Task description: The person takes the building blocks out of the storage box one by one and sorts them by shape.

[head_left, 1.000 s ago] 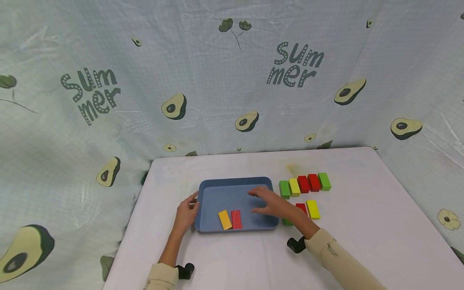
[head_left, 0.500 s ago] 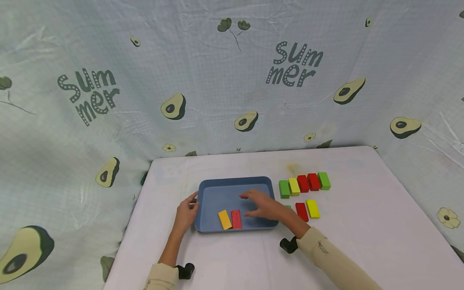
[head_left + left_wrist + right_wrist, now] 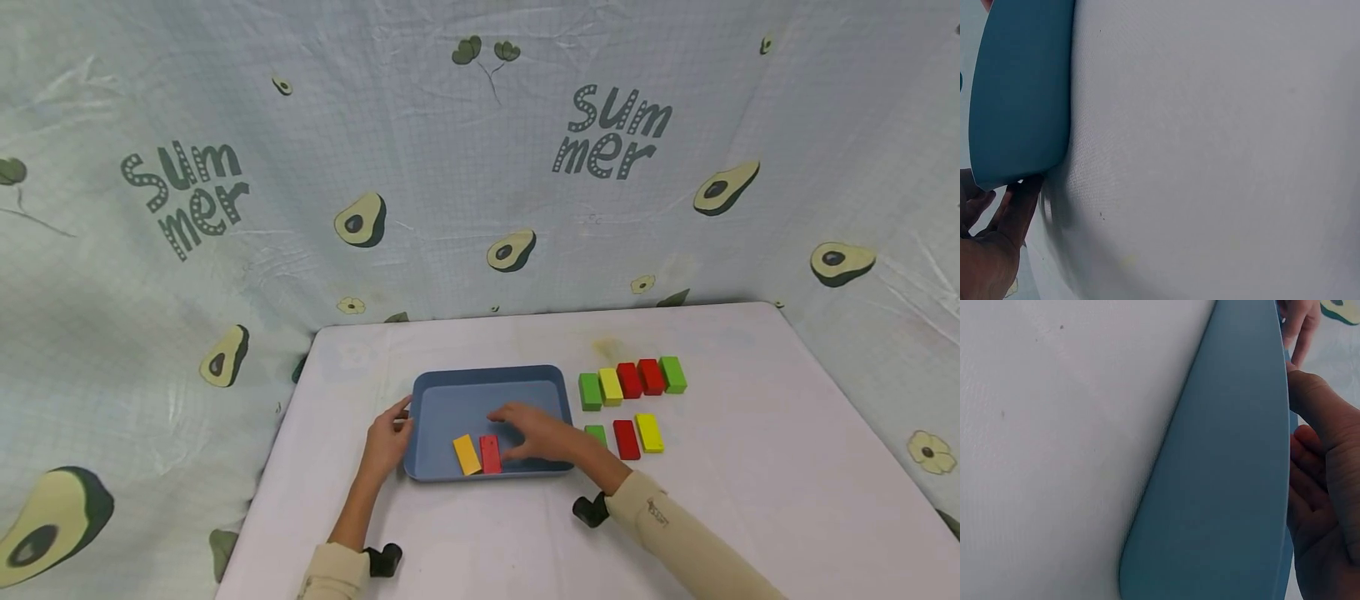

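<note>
In the head view, a shallow blue tray point(image 3: 457, 408) lies on the white-covered table. A yellow-orange block point(image 3: 467, 455) and a red block point(image 3: 490, 454) sit inside it by the near wall. My left hand point(image 3: 386, 442) rests against the tray's left end; in the left wrist view its fingers point(image 3: 1021, 206) touch the outer wall at the corner. Over the tray's right half hovers my right hand point(image 3: 540, 435), thumb and fingers spread apart with nothing between them. Its thumb is close to the red block's right side. The blocks are hidden in both wrist views.
Right of the tray, a back row holds green point(image 3: 590, 392), yellow point(image 3: 611, 387) and red point(image 3: 629, 381) blocks, among others. Nearer stand a green block point(image 3: 596, 435), partly behind the arm, a red block point(image 3: 626, 439) and a yellow block point(image 3: 649, 432). A printed cloth hangs behind the table.
My right hand has moved left across the tray, closer to the red block, uncovering more of the nearer blocks on the right. The left hand stays at the tray's left end.
</note>
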`<state>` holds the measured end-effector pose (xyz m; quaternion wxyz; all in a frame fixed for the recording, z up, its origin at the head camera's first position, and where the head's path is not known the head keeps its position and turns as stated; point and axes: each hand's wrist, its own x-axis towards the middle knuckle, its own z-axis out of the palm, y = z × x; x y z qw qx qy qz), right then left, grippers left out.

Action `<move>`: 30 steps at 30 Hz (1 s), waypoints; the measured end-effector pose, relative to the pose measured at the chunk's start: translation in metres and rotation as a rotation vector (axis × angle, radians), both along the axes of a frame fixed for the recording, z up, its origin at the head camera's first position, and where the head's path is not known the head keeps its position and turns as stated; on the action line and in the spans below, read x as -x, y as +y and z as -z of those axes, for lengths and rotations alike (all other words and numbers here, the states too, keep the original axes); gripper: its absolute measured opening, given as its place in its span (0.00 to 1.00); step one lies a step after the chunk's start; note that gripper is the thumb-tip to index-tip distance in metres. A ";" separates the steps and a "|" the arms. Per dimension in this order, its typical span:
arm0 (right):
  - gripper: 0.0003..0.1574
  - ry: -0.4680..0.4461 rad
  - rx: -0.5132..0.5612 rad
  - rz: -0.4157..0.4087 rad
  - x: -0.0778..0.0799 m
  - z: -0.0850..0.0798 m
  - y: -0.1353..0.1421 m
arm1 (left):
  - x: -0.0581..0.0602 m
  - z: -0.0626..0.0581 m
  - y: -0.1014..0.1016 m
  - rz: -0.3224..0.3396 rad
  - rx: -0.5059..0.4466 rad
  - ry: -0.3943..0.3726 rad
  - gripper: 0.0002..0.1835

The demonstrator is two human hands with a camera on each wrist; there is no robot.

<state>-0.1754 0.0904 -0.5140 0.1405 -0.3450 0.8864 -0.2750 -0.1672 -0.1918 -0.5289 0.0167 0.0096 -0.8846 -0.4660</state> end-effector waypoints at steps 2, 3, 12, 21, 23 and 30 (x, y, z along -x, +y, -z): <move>0.41 0.005 -0.013 -0.015 0.000 0.000 -0.003 | 0.001 -0.001 0.000 0.004 0.002 0.001 0.24; 0.42 0.009 -0.018 -0.024 0.000 0.000 -0.004 | 0.001 -0.001 0.001 0.005 0.003 0.001 0.24; 0.42 0.087 -0.073 -0.109 0.001 0.009 -0.015 | 0.000 0.001 0.000 -0.008 0.004 -0.002 0.24; 0.42 0.068 -0.082 -0.092 -0.002 0.012 -0.018 | -0.002 0.000 0.002 -0.003 -0.002 0.013 0.24; 0.42 0.063 -0.083 -0.094 -0.003 0.011 -0.018 | -0.002 -0.001 0.002 -0.003 -0.002 0.014 0.23; 0.42 0.050 -0.095 -0.097 -0.004 0.008 -0.016 | -0.003 0.000 0.001 -0.010 0.000 0.019 0.23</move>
